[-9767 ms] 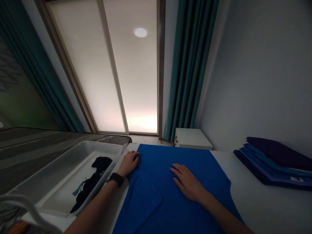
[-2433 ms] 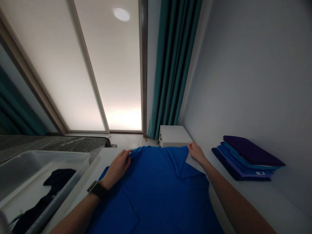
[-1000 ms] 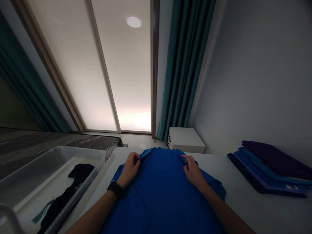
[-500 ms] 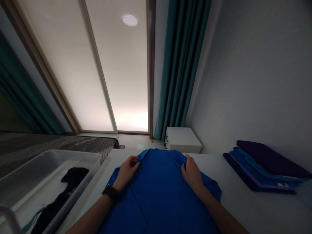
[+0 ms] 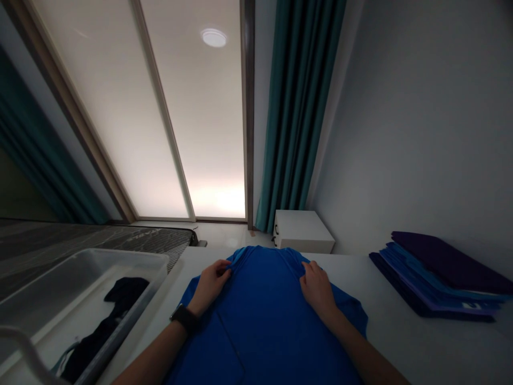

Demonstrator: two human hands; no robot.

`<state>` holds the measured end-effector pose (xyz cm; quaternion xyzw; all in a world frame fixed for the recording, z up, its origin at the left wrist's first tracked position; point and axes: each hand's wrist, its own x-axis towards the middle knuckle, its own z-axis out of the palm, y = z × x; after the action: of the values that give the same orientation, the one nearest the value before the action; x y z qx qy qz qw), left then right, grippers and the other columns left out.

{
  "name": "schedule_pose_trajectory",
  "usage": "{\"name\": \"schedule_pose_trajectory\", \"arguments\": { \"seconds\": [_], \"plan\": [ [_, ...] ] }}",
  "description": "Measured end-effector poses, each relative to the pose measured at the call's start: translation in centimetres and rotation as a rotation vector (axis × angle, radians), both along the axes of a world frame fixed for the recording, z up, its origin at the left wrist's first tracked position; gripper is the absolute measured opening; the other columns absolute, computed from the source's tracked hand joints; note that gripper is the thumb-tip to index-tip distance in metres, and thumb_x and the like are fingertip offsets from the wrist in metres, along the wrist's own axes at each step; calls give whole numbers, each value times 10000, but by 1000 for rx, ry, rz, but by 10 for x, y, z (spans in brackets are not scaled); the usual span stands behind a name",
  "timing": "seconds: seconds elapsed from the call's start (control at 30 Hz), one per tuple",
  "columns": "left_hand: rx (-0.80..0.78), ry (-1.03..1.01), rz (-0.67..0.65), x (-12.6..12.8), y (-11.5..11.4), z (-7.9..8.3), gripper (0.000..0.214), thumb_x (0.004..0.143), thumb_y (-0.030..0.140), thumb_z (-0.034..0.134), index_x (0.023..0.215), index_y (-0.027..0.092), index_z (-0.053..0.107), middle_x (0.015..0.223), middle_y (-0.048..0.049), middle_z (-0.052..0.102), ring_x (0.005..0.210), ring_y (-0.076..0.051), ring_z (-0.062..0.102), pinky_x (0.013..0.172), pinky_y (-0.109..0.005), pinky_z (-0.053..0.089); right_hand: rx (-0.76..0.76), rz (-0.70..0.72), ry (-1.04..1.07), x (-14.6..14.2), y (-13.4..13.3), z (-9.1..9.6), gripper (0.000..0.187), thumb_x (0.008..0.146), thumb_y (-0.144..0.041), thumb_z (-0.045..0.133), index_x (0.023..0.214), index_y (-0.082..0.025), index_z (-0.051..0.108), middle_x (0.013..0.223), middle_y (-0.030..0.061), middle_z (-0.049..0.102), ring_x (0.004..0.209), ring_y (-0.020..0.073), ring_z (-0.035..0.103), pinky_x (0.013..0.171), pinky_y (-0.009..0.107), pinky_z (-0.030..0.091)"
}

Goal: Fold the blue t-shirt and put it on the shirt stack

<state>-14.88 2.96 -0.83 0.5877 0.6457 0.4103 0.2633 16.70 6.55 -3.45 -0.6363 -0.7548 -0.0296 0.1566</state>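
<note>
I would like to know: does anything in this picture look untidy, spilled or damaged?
I see nothing spilled or damaged. Slightly untidy: the folded stack at right has layers that do not line up, and the dark cloth in the translucent bin at left lies crumpled.

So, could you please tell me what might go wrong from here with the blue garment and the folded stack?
The blue garment is bunched near the left hand and right hand, so creases could set in. Its far end reaches the far edge of the white table, so it might slip over. The layers of the folded stack are unevenly aligned, so a bump could perhaps shift them.
</note>
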Motion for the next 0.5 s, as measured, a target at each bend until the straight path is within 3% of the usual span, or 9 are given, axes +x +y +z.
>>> {"name": "schedule_pose_trajectory", "arguments": {
  "seconds": [0.1, 0.23, 0.37, 0.5],
  "plan": [
    [9, 0, -20, 1, -1, 1, 324, 745, 417, 548, 922, 170, 662, 702, -28, 685, 686, -223, 655, 662, -322, 485, -16, 22, -8, 0, -1, 0, 401, 866, -83, 375, 1191, -99, 609, 1082, 129, 592, 1014, 231, 554, 911, 326, 378],
    [20, 9, -20, 0, 1, -2, 366, 779, 452, 506, 961, 168, 648, 646, -15, 663, 650, -218, 643, 655, -321, 475, -19, 21, -2, 0, 1, 0, 445, 875, -72, 356, 1272, -77, 558, 1109, 143, 582, 1023, 234, 549, 906, 327, 390],
    [4, 3, -27, -1, 3, -5, 369, 763, 448, 514, 973, 172, 640, 720, -34, 695, 677, -223, 661, 679, -331, 490, -15, -11, 9, -1, 3, -4, 491, 868, -64, 353, 1337, -55, 497, 1122, 156, 582, 1044, 248, 546, 919, 337, 395],
    [-17, -21, -33, -1, 3, -4, 392, 743, 429, 522, 1017, 170, 630, 792, -46, 715, 668, -210, 671, 670, -323, 507, 2, -13, 68, 0, 4, -8, 475, 867, -73, 355, 1307, -70, 536, 1095, 149, 592, 1027, 241, 555, 923, 322, 402]
  ]
}}
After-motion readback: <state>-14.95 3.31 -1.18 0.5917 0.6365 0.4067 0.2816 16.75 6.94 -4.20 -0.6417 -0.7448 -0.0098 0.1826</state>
